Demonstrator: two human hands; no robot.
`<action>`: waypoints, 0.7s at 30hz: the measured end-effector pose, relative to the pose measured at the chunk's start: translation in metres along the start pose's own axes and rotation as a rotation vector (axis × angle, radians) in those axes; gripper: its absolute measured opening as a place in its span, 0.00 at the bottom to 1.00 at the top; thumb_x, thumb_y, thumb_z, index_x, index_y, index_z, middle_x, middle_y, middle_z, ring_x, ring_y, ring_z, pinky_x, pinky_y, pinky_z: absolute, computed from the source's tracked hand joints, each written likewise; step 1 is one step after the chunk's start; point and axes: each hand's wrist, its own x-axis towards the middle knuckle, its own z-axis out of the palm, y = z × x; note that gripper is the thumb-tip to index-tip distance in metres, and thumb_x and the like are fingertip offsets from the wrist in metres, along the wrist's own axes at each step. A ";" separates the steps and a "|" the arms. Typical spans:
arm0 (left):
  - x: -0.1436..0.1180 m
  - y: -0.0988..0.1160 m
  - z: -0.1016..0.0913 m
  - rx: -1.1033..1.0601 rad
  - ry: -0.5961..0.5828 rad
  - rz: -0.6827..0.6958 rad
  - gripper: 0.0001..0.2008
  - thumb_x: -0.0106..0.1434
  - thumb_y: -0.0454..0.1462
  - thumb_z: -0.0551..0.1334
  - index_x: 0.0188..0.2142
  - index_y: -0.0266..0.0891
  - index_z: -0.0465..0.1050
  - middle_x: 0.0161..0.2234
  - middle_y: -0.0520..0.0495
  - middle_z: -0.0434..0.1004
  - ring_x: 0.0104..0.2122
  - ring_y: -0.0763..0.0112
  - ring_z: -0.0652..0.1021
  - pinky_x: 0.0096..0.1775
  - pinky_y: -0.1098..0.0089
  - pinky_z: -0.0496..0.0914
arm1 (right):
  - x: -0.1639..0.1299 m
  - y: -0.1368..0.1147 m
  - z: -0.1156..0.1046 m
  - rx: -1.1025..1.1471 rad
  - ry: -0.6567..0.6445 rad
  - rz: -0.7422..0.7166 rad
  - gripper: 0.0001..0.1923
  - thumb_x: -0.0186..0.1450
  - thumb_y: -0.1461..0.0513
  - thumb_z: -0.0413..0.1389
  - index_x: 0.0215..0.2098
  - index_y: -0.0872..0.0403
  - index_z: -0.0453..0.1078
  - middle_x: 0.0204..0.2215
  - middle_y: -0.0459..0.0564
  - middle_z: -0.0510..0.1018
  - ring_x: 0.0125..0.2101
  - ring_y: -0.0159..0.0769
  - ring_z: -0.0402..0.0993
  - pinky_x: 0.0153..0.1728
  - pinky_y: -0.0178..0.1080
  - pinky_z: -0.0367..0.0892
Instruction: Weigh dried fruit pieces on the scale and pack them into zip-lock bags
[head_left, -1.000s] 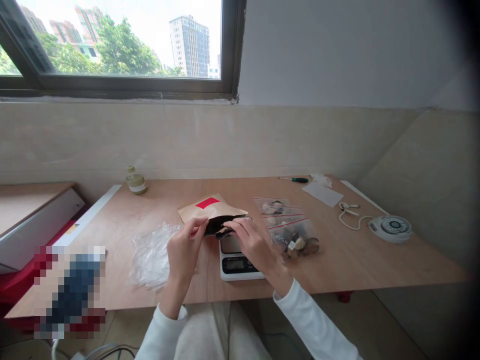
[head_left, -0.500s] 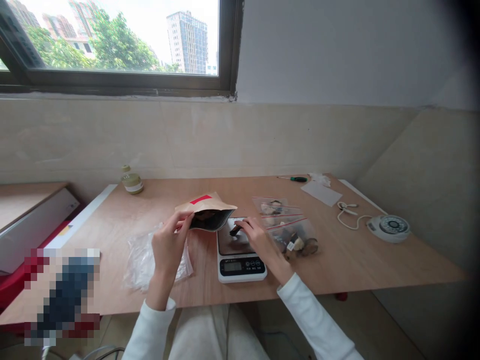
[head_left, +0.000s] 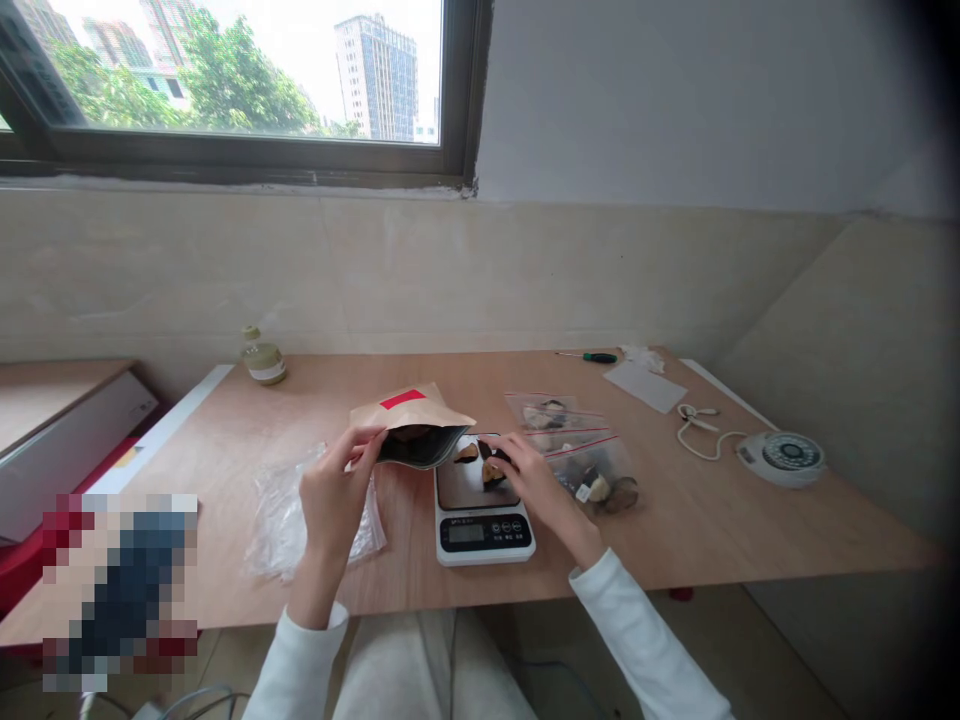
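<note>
My left hand (head_left: 334,490) grips the open kraft pouch (head_left: 412,425) beside the scale (head_left: 480,500); my right hand (head_left: 525,470) pinches dark pieces (head_left: 484,465) over its pan. Tilting the pouch could spill more.

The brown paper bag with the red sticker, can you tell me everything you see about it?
The brown paper bag looks like kraft paper with a red label on its upper face and a dark lining inside. Its mouth is open and faces the scale, and it lies tilted, nearly flat, low over the wooden table. The left hand pinches its open edge. Something dark shows inside, too dim to make out.
</note>
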 end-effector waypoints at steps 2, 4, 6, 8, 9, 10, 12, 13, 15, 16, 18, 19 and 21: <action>-0.001 0.000 -0.001 -0.022 -0.017 -0.003 0.11 0.61 0.48 0.60 0.37 0.48 0.77 0.29 0.55 0.81 0.32 0.70 0.81 0.33 0.74 0.71 | 0.003 0.003 0.003 0.058 0.061 0.032 0.14 0.69 0.61 0.48 0.52 0.50 0.67 0.45 0.52 0.73 0.47 0.40 0.70 0.50 0.45 0.65; -0.001 0.000 -0.001 -0.036 -0.026 -0.006 0.11 0.60 0.48 0.61 0.37 0.48 0.77 0.30 0.55 0.81 0.32 0.70 0.81 0.34 0.73 0.72 | 0.005 0.002 0.006 0.096 0.124 0.055 0.14 0.69 0.59 0.48 0.51 0.50 0.68 0.46 0.53 0.73 0.48 0.41 0.70 0.50 0.45 0.65; -0.001 -0.001 -0.001 -0.038 -0.022 -0.010 0.11 0.60 0.48 0.61 0.37 0.48 0.77 0.29 0.55 0.80 0.32 0.70 0.81 0.35 0.73 0.72 | 0.008 -0.003 0.011 0.132 0.151 0.057 0.14 0.69 0.58 0.49 0.51 0.51 0.68 0.45 0.53 0.74 0.47 0.40 0.71 0.49 0.45 0.65; -0.001 -0.001 0.000 -0.038 -0.010 -0.017 0.11 0.60 0.48 0.60 0.37 0.47 0.77 0.29 0.55 0.80 0.32 0.70 0.81 0.35 0.72 0.72 | 0.011 -0.011 0.019 0.162 0.134 0.037 0.14 0.69 0.59 0.49 0.51 0.52 0.67 0.45 0.53 0.75 0.46 0.40 0.71 0.49 0.43 0.66; 0.000 0.000 0.000 -0.036 -0.002 -0.021 0.11 0.60 0.48 0.60 0.37 0.47 0.77 0.29 0.54 0.80 0.32 0.69 0.81 0.35 0.72 0.72 | 0.013 -0.014 0.024 0.172 0.115 0.021 0.13 0.69 0.60 0.49 0.50 0.52 0.67 0.45 0.53 0.75 0.47 0.39 0.71 0.49 0.43 0.66; 0.000 0.000 0.000 -0.034 0.005 -0.024 0.12 0.60 0.48 0.60 0.36 0.47 0.77 0.29 0.54 0.80 0.31 0.69 0.81 0.35 0.72 0.73 | 0.015 -0.017 0.030 0.176 0.093 0.000 0.13 0.69 0.61 0.49 0.50 0.53 0.67 0.46 0.53 0.75 0.47 0.39 0.71 0.49 0.43 0.66; 0.002 0.001 0.000 -0.031 0.013 -0.030 0.12 0.60 0.48 0.60 0.36 0.47 0.77 0.29 0.54 0.80 0.31 0.69 0.81 0.35 0.72 0.73 | 0.019 -0.019 0.042 0.154 0.046 -0.044 0.13 0.69 0.64 0.47 0.50 0.53 0.66 0.48 0.54 0.74 0.49 0.39 0.71 0.50 0.44 0.66; 0.002 0.001 0.000 -0.030 0.014 -0.032 0.12 0.60 0.48 0.60 0.36 0.47 0.77 0.28 0.54 0.80 0.31 0.69 0.81 0.36 0.72 0.73 | 0.020 -0.018 0.048 0.123 0.023 -0.066 0.14 0.69 0.65 0.45 0.51 0.54 0.66 0.49 0.55 0.73 0.50 0.40 0.70 0.52 0.45 0.66; 0.003 0.001 0.000 -0.038 0.010 -0.038 0.12 0.60 0.48 0.61 0.36 0.47 0.77 0.28 0.54 0.80 0.32 0.69 0.81 0.36 0.72 0.73 | 0.022 -0.017 0.056 0.031 -0.017 -0.109 0.17 0.69 0.67 0.43 0.53 0.54 0.64 0.52 0.56 0.71 0.54 0.41 0.67 0.54 0.48 0.64; 0.003 0.001 -0.001 -0.044 0.008 -0.040 0.11 0.60 0.48 0.61 0.36 0.47 0.77 0.29 0.54 0.80 0.32 0.69 0.81 0.36 0.72 0.73 | 0.022 -0.016 0.059 -0.018 -0.028 -0.125 0.18 0.69 0.67 0.42 0.55 0.54 0.64 0.53 0.57 0.70 0.55 0.42 0.66 0.55 0.49 0.63; 0.003 -0.001 -0.002 -0.052 0.006 -0.041 0.11 0.59 0.48 0.61 0.36 0.48 0.77 0.29 0.54 0.80 0.33 0.68 0.81 0.36 0.72 0.73 | 0.021 -0.018 0.058 -0.087 -0.013 -0.143 0.18 0.69 0.67 0.44 0.55 0.53 0.63 0.54 0.58 0.69 0.55 0.43 0.65 0.55 0.51 0.63; 0.003 -0.001 -0.002 -0.054 0.006 -0.043 0.11 0.60 0.48 0.61 0.36 0.48 0.77 0.29 0.54 0.80 0.33 0.68 0.81 0.35 0.72 0.73 | 0.019 -0.021 0.055 -0.101 0.020 -0.138 0.18 0.68 0.66 0.45 0.55 0.53 0.63 0.54 0.58 0.69 0.55 0.44 0.65 0.55 0.51 0.64; 0.002 -0.002 -0.001 -0.050 0.010 -0.049 0.11 0.60 0.48 0.61 0.36 0.48 0.77 0.29 0.54 0.80 0.33 0.68 0.81 0.35 0.72 0.72 | 0.015 -0.030 0.045 -0.099 0.159 -0.092 0.14 0.69 0.65 0.46 0.51 0.53 0.65 0.50 0.57 0.70 0.51 0.43 0.68 0.51 0.49 0.66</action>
